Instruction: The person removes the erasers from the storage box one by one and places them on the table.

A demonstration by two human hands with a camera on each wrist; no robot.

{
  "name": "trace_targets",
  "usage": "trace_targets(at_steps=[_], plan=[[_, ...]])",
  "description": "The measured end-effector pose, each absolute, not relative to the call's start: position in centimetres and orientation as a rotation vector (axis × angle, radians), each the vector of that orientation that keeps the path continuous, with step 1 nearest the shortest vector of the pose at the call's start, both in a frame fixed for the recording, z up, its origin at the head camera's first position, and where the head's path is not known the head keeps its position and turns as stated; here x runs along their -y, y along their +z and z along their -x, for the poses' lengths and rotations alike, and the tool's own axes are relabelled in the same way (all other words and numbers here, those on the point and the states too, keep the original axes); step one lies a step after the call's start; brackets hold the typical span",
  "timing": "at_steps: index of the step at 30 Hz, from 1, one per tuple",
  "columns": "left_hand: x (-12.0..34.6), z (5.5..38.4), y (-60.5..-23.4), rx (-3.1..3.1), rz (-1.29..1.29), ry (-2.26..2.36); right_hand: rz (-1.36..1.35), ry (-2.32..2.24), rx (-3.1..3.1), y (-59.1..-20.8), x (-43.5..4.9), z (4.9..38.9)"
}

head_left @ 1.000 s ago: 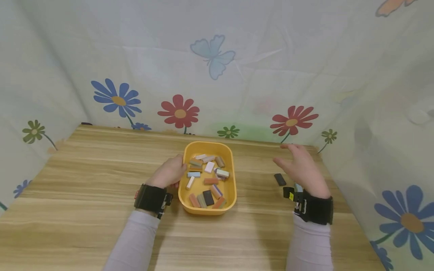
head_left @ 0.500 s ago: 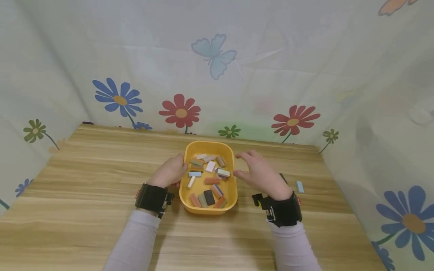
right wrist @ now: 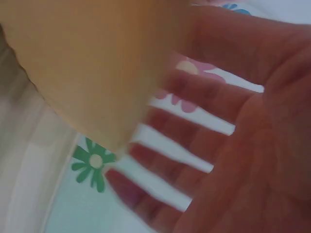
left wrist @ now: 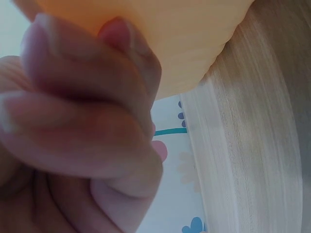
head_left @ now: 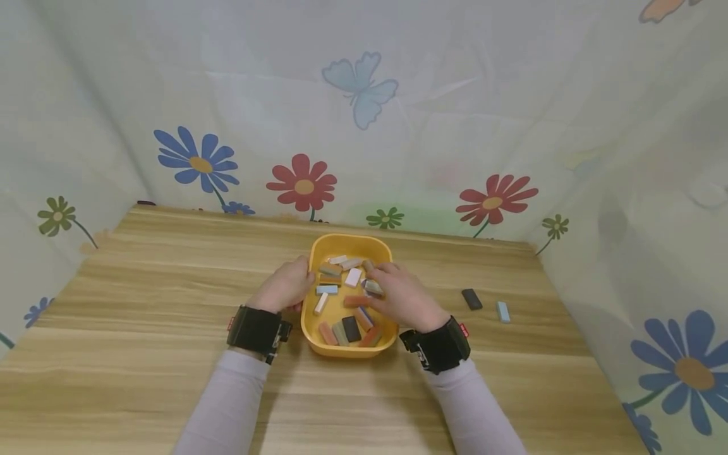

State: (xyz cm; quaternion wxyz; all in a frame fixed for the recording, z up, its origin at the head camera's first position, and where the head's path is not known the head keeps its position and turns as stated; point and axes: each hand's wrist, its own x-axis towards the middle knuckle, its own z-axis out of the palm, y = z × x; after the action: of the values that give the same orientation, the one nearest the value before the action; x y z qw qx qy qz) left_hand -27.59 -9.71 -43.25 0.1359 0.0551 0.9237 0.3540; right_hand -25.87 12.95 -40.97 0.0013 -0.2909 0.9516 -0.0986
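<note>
A yellow plastic tub (head_left: pixel 349 240) stands on the table, holding several small bar-shaped blocks in orange, brown, white, blue and black. My left hand (head_left: pixel 286 285) grips the tub's left rim; in the left wrist view its curled fingers (left wrist: pixel 92 141) lie against the outer wall. My right hand (head_left: pixel 405 297) reaches over the right rim, its thumb and fingers apart on either side of a pale block (head_left: pixel 373 287). Contact with that block cannot be made out. In the blurred right wrist view, the right fingers (right wrist: pixel 170 128) are spread and partly hidden behind the tub's wall.
Right of the tub, a black block (head_left: pixel 471 299) and a light blue block (head_left: pixel 503 311) lie on the wooden table (head_left: pixel 142 354). A white curtain (head_left: pixel 256 82) printed with flowers and butterflies hangs behind and at both sides.
My right hand has moved left from above the loose black and blue blocks, over the tub's right rim and down among the blocks inside. The left hand keeps its grip on the tub.
</note>
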Motion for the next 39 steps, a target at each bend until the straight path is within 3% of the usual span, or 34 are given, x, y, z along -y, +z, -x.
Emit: trace_targets(at_steps=[5, 23, 39], plan=[[9.7, 27.6, -43.1, -2.681, -0.163, 1.020, 1.028, -0.361, -2.922, -41.9, -12.7, 26.6], [9.8, 27.7, -43.1, -2.700, -0.197, 0.998, 0.932, -0.401, -2.870, -44.3, -12.1, 27.5], [9.6, 27.6, -43.1, -2.688, -0.178, 1.005, 0.804, -0.632, -2.970, -40.0, -14.8, 27.1]])
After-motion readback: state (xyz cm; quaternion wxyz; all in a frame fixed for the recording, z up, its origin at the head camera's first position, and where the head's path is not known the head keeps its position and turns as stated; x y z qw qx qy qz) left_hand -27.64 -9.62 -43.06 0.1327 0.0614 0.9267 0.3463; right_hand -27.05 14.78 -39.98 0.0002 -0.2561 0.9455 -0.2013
